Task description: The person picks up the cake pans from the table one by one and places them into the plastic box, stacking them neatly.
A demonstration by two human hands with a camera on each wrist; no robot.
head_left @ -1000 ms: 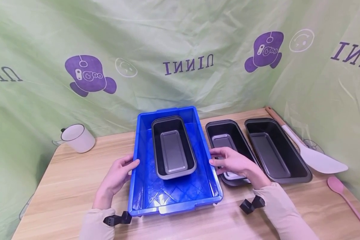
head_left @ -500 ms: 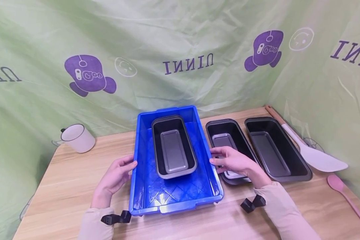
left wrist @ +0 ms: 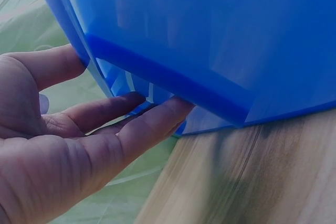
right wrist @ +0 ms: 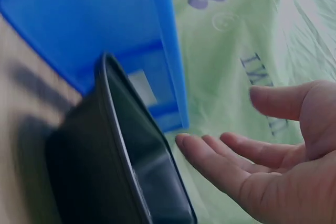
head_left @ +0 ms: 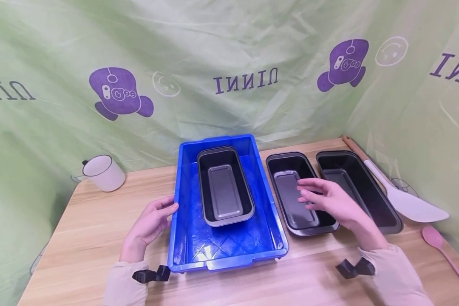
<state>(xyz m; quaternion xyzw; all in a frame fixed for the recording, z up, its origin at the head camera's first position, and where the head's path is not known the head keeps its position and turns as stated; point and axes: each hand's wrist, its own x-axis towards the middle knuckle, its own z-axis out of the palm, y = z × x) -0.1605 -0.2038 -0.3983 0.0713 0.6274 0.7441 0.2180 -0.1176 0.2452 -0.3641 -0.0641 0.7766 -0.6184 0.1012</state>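
Observation:
In the head view, a blue plastic bin [head_left: 229, 264] stands on the table with a dark loaf pan [head_left: 225, 191] inside it. My left hand [head_left: 147, 225] rests against the bin's left side, its thumb at the rim. Fairly straight fingers [left wrist: 152, 124] touch the bin's outer wall in the left wrist view. To the right of the bin, my right hand [head_left: 330, 202] hovers over a second loaf pan [head_left: 290, 199], fingers spread and holding nothing. The right wrist view shows this hand [right wrist: 273, 171] apart from a dark pan [right wrist: 89, 156].
Another dark loaf pan [head_left: 344, 170] lies farther right. Beside it are a white spatula [head_left: 413, 204] with a wooden handle end and a pink spoon [head_left: 433, 237]. A white mug [head_left: 105, 174] stands at the back left. Green printed fabric [head_left: 229, 51] hangs behind the table.
My right hand has left the bin's right rim and moved right, over the second loaf pan. The left hand stays at the bin. The head view has shifted slightly.

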